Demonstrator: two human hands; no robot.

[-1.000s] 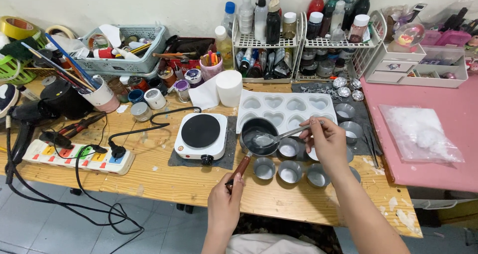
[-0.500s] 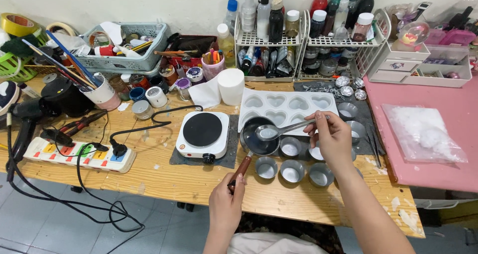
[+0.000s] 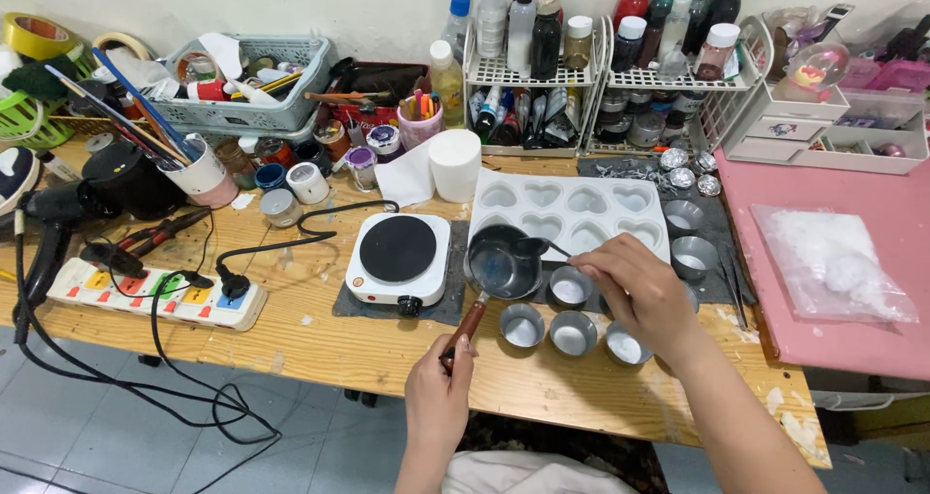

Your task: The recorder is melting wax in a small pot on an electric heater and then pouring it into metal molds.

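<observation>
Left hand (image 3: 438, 389) grips a small pan's (image 3: 504, 266) handle, right hand (image 3: 635, 295) holds a spoon (image 3: 544, 251) in it; several tins (image 3: 573, 331) hold white wax, others stand unfilled

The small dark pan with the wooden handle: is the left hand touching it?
Touching. The head view shows the left hand closed around the end of the small pan's wooden handle.

Two bare forearms, no sleeves or rings; pale garment at the lap
</observation>
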